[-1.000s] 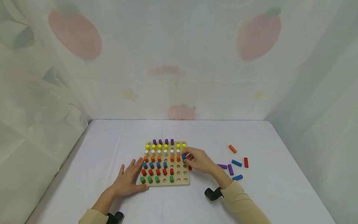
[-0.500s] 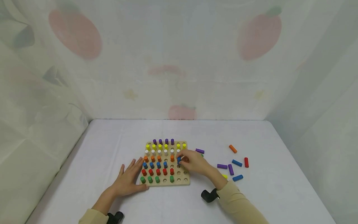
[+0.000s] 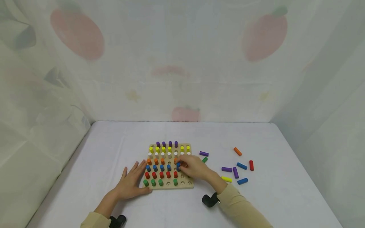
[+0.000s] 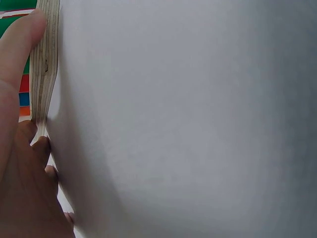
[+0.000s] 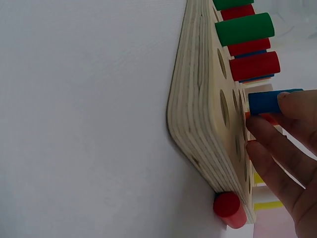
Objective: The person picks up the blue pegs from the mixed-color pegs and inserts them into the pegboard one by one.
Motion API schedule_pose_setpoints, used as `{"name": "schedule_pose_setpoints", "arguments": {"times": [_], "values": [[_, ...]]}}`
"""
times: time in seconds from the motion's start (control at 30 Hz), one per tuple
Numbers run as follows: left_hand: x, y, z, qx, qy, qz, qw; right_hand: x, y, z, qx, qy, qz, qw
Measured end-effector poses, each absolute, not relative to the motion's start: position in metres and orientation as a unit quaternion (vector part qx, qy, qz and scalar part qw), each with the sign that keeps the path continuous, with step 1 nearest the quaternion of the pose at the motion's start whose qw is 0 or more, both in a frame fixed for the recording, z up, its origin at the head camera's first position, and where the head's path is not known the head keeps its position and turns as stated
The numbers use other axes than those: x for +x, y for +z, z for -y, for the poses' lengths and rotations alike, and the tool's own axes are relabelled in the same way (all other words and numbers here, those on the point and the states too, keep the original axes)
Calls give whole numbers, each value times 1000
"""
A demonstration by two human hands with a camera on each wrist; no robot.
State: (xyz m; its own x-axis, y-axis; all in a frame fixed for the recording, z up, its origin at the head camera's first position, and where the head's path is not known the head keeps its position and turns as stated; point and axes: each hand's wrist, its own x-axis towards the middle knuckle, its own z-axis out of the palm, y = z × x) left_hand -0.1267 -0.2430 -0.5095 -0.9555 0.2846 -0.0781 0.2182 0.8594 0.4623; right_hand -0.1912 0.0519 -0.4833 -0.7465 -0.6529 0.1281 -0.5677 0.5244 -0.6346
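A wooden pegboard (image 3: 186, 186) stands on the white table, with rows of green, red, blue, orange, white, yellow and purple pegs upright in its holes. My right hand (image 3: 196, 168) pinches a blue peg (image 3: 178, 167) above the blue row, right of the standing ones. In the right wrist view this blue peg (image 5: 264, 102) is between thumb and fingers, its lower end close to the board; whether it is in a hole I cannot tell. My left hand (image 3: 129, 185) rests along the board's left edge, fingers spread and thumb at the near left corner.
Loose pegs lie right of the board: purple (image 3: 226, 169), blue (image 3: 241, 166), yellow (image 3: 226, 179), orange (image 3: 237, 151), red (image 3: 251, 165) and green (image 3: 204, 160). Another red peg (image 5: 229, 210) lies against the board's side in the right wrist view.
My right hand has moved left over the board with the blue peg, from the right edge to the blue row. My left hand has stayed in place.
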Motion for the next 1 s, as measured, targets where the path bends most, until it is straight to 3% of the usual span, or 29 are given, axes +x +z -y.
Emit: {"name": "schedule_pose_setpoints", "arguments": {"times": [1.0], "values": [[-126, -510, 243, 129, 229, -962, 68, -191, -482, -42, -374, -281, -883, 39]]}}
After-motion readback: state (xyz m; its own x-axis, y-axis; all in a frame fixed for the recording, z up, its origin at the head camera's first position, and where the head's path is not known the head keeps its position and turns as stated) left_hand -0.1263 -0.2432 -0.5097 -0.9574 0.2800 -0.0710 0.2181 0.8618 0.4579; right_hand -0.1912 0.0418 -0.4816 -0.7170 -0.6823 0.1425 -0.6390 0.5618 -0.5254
